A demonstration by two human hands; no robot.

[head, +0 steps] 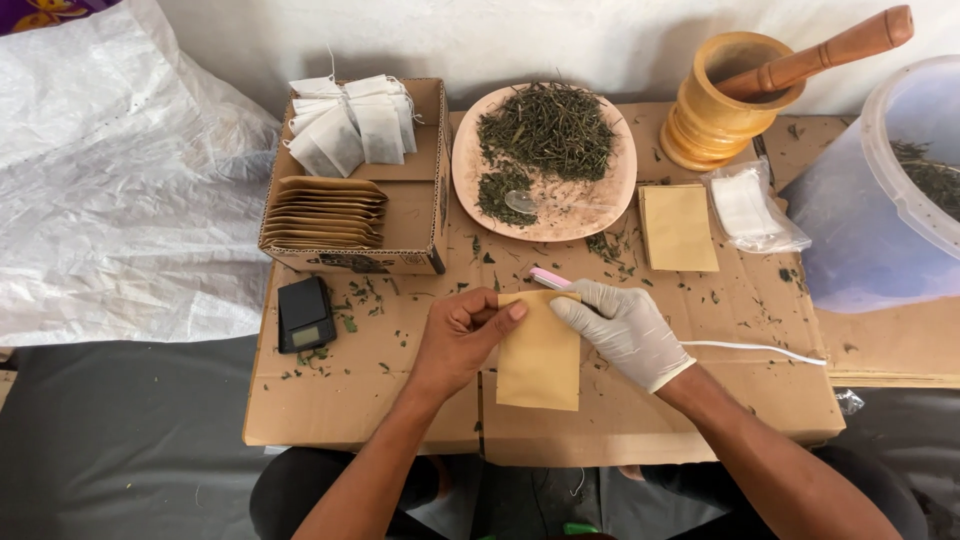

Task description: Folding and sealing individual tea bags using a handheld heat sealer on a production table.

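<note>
1. Left hand (462,338): bare; thumb and forefinger pinch the top left corner of a tan paper pouch (540,352); remaining fingers curled into the palm.
2. Right hand (625,328): wears a white glove; fingers closed on the pouch's top right edge and around a pink-and-white handheld tool (550,278), whose tip projects just past the far edge of the pouch; a white cord (750,348) trails off to the right from under this hand.
3. Pouch position: lies on the cardboard work surface (400,400), near centre, between the two hands.
4. Handling judgement: the pouch appears light, thin and pliable; likely to crease or buckle if gripped mid-panel; best held at the two top corners, as now; whether it is filled cannot be told.
5. Orientation: long axis runs near to far, tilted slightly; mouth end points far, towards the plate; closed end points near, towards the person.
6. Surroundings, far: a round plate (470,160) of dried green leaves with a clear spoon (522,202); a cardboard box (425,215) to the left holding white filter bags (350,125) and stacked tan pouches (325,212).
7. Further out: a small black scale (305,314) at left; a spare tan pouch (677,227); a wooden mortar (715,105) with pestle (820,55); a plastic bucket (880,200) at far right.
</note>
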